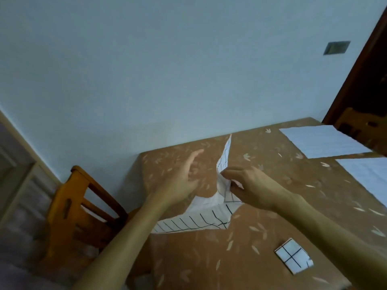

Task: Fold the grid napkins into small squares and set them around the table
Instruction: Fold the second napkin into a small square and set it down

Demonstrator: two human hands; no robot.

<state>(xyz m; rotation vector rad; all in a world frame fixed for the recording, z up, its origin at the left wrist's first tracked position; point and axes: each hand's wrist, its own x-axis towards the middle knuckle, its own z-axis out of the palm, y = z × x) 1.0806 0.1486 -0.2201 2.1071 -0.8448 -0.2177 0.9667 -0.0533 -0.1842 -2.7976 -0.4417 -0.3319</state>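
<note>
A white napkin with black grid lines (196, 220) hangs bunched above the table's left part, one corner pointing up toward the wall. My right hand (249, 185) pinches its middle and holds it up. To the left of it my left hand (184, 174) hovers with fingers spread, close to the cloth but not gripping it. One napkin folded into a small square (294, 256) lies on the table near the front right. Two flat white napkins lie at the far right, one (322, 141) by the wall and another (368, 176) cut off by the frame edge.
The table (261, 227) wears a brown cloth with a pale leaf print and stands against a light wall. An orange wooden chair (75, 206) stands at its left side. A dark wooden chair back (364, 126) and door frame rise at the far right.
</note>
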